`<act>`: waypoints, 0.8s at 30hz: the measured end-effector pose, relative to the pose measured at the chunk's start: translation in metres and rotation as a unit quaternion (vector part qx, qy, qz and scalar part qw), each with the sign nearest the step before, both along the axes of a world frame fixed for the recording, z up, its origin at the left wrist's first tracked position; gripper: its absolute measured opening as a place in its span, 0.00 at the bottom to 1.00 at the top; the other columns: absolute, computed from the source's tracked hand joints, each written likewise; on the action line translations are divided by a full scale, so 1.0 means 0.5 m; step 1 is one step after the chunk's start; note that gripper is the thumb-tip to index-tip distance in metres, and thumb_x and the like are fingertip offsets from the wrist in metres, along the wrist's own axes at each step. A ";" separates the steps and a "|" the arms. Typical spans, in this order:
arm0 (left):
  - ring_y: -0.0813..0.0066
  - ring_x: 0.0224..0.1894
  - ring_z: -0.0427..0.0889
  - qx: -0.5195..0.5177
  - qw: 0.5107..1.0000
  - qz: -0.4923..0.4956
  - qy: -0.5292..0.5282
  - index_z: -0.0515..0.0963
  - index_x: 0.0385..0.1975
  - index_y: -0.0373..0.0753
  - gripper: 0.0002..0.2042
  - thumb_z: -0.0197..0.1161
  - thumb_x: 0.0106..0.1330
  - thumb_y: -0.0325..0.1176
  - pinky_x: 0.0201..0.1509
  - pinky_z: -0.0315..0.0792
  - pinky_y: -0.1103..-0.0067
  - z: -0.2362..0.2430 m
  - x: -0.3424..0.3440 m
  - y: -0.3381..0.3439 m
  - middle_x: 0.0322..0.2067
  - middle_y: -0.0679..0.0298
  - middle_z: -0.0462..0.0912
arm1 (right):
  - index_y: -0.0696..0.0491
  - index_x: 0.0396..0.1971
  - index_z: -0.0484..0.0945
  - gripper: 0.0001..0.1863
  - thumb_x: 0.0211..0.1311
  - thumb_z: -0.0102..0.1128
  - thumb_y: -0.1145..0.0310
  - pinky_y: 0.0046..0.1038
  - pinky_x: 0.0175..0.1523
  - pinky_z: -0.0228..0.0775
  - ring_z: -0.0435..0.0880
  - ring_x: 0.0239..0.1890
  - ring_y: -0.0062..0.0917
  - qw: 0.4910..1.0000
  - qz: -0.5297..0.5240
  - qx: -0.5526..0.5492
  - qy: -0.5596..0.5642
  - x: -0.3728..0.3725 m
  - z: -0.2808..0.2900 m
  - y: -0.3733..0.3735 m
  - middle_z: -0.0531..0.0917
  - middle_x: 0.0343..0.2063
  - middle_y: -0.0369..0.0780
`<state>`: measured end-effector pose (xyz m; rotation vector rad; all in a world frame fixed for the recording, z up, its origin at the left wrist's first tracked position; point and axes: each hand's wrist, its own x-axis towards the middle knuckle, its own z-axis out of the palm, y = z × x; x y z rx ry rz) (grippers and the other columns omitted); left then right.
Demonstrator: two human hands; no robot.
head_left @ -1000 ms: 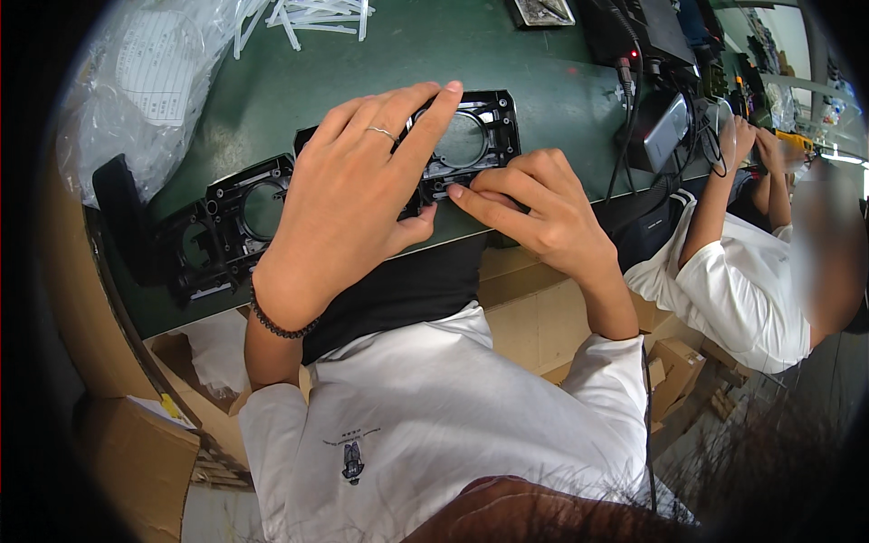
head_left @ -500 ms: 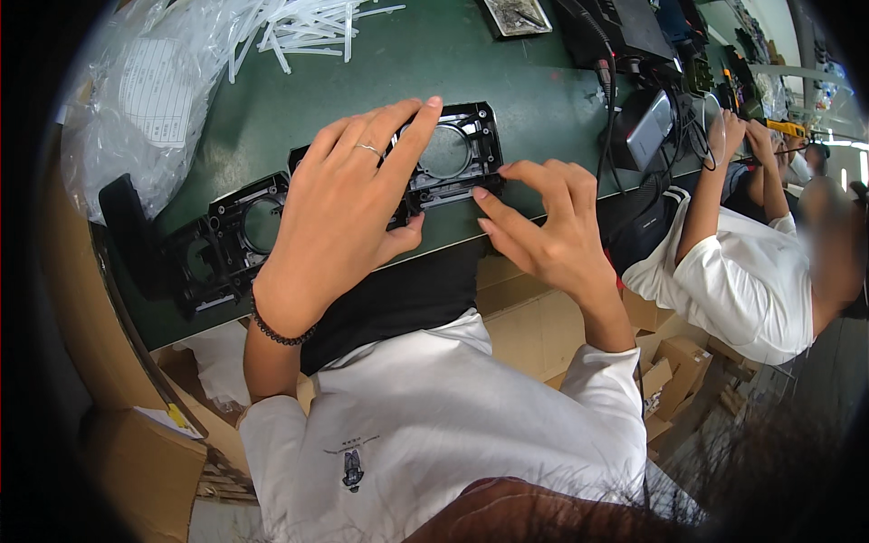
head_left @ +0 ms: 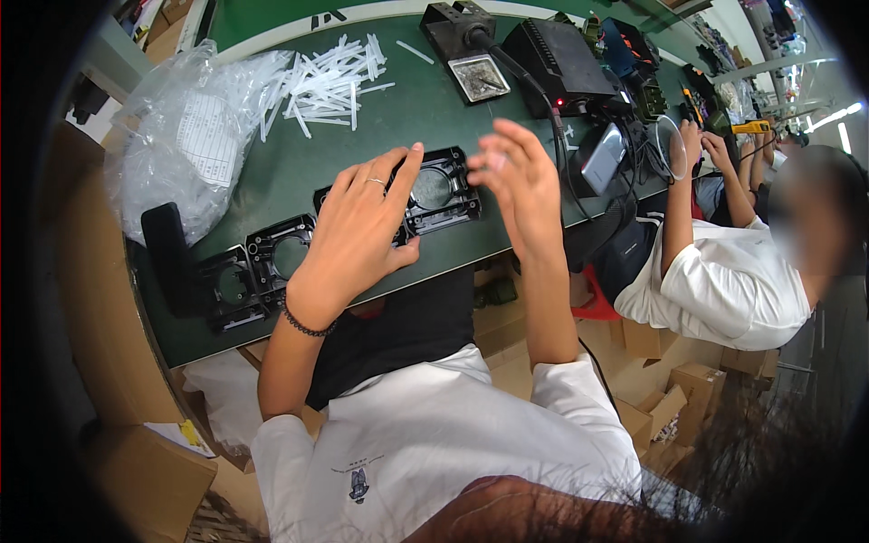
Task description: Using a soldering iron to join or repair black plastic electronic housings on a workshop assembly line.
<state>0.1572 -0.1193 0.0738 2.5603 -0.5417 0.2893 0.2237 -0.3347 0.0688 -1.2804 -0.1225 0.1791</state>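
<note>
A row of several black plastic frames with round openings runs along the near side of the green bench. My left hand (head_left: 362, 217) lies across the row, its thumb at the near edge and its fingertips at the far edge of the right-hand frame (head_left: 448, 192); its palm covers the frame beneath it. To the left, two more frames (head_left: 294, 240) show beyond my wrist. My right hand (head_left: 525, 181) is raised just right of the row, apart from it. Its fingers are spread and half curled, with motion blur at the tips, and I see nothing held in them.
White plastic strips (head_left: 335, 86) lie in a pile behind the frames. A clear plastic bag (head_left: 204, 136) and a dark upright piece (head_left: 165, 249) are at the left. A soldering iron stand (head_left: 457, 27), a black box (head_left: 552, 68) and cables are at the right, near a co-worker (head_left: 724, 271).
My right hand has let go of the right-hand frame's corner and lifted up and away. My left hand stays on the row. The view has shifted, showing more of the bench's far side.
</note>
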 end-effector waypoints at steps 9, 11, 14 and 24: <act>0.49 0.61 0.74 -0.032 0.999 0.018 -0.019 0.64 0.70 0.33 0.45 0.77 0.48 0.32 0.68 0.68 0.63 -0.008 0.017 -0.003 0.63 0.49 0.71 | 0.59 0.65 0.67 0.21 0.80 0.52 0.64 0.33 0.54 0.82 0.87 0.50 0.36 0.980 -0.103 -0.112 -0.130 0.199 -0.013 0.054 0.80 0.52 0.48; 0.48 0.62 0.73 -0.087 0.995 0.035 -0.027 0.64 0.69 0.34 0.44 0.77 0.48 0.30 0.68 0.68 0.63 -0.008 0.019 -0.006 0.65 0.50 0.70 | 0.59 0.62 0.69 0.18 0.80 0.53 0.66 0.33 0.54 0.82 0.87 0.49 0.36 0.970 -0.128 -0.064 -0.198 0.170 -0.024 0.035 0.81 0.49 0.48; 0.47 0.65 0.72 -0.109 0.992 0.066 -0.010 0.64 0.71 0.39 0.44 0.75 0.49 0.29 0.70 0.67 0.63 -0.011 0.024 -0.008 0.69 0.53 0.67 | 0.60 0.52 0.73 0.12 0.73 0.60 0.76 0.31 0.54 0.83 0.87 0.47 0.34 0.934 -0.218 0.006 -0.282 0.086 -0.052 -0.004 0.83 0.46 0.49; 0.51 0.64 0.74 -0.114 0.987 0.108 -0.021 0.70 0.70 0.45 0.44 0.74 0.45 0.23 0.68 0.69 0.62 -0.016 0.031 -0.004 0.69 0.58 0.68 | 0.60 0.35 0.75 0.14 0.55 0.74 0.78 0.22 0.30 0.78 0.78 0.19 0.20 0.952 -0.164 0.027 -0.256 -0.059 -0.129 -0.102 0.76 0.31 0.41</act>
